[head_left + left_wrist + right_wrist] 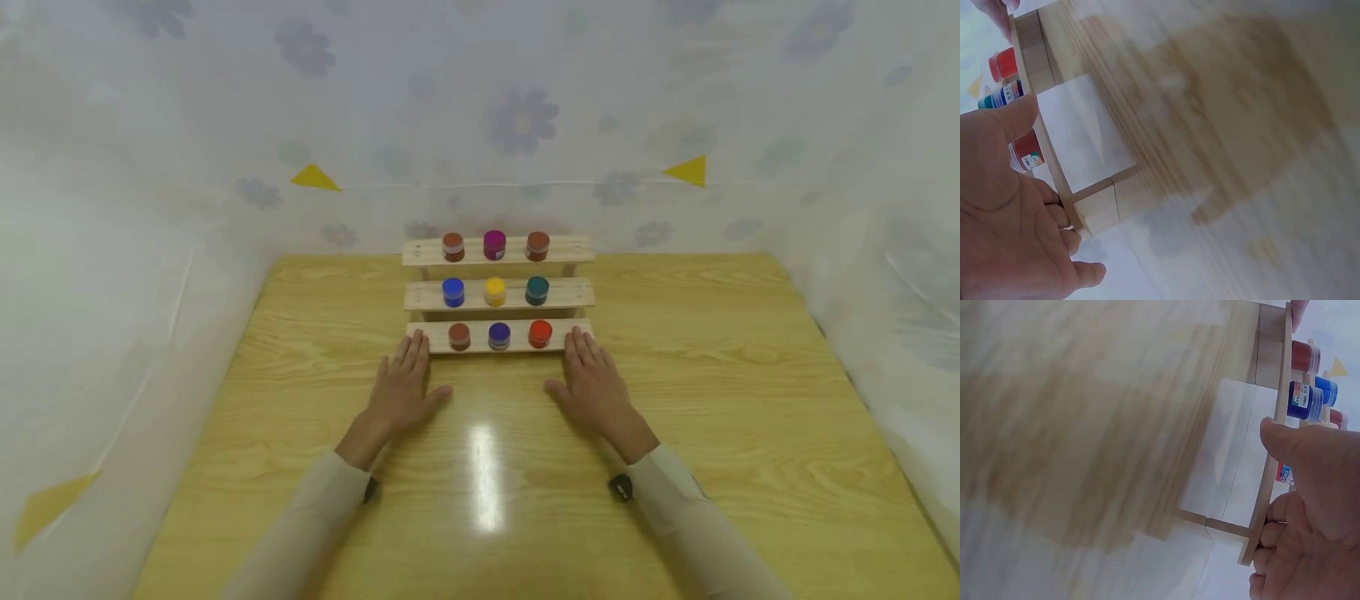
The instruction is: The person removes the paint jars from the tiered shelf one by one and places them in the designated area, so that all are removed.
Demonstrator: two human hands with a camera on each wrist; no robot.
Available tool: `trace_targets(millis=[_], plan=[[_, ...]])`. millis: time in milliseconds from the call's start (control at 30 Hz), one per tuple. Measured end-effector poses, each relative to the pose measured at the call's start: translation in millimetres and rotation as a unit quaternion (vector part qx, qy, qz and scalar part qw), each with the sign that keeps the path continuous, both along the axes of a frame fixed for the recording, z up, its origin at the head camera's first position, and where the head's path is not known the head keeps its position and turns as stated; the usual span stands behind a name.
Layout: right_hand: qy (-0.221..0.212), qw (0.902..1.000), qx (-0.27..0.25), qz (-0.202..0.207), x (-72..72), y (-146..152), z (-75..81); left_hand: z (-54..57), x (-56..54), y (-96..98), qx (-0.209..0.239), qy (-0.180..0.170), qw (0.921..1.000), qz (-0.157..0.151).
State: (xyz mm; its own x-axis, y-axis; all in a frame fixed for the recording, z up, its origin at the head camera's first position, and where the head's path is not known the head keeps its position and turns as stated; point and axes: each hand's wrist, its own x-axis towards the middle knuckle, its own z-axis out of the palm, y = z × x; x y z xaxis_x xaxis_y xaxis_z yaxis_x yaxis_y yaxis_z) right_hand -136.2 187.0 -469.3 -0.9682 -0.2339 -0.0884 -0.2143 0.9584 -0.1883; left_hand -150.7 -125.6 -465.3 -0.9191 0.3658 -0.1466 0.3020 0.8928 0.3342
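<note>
A three-tier wooden rack [517, 342] stands at the back of the table, with three small lidded paint jars on each tier. On the bottom tier are a brown jar [459, 337], a dark blue jar [498, 336] and a red jar [540, 333]. My left hand [401, 392] rests its extended fingertips on the left end of that tier, thumb pointing inward. At the right end, my right hand [595, 387] touches the board the same way. Both wrist views show the fingers at the board's ends, partly hidden behind it. Neither hand holds a jar.
The middle tier bears a blue jar [453, 292], a yellow jar [495, 291] and a green jar [537, 290]. On top, a magenta jar [494, 244] sits between two brown ones. A flowered sheet [480, 100] hangs behind the shiny wooden table [705, 350].
</note>
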Motion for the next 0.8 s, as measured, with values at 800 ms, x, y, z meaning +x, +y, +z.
trace_targets(millis=[800], plan=[[0.009,0.9999,0.004,-0.012,2.1,-5.0,0.9,-12.4,-42.2,-40.8,0.375,-0.061,0.9168,0.122]])
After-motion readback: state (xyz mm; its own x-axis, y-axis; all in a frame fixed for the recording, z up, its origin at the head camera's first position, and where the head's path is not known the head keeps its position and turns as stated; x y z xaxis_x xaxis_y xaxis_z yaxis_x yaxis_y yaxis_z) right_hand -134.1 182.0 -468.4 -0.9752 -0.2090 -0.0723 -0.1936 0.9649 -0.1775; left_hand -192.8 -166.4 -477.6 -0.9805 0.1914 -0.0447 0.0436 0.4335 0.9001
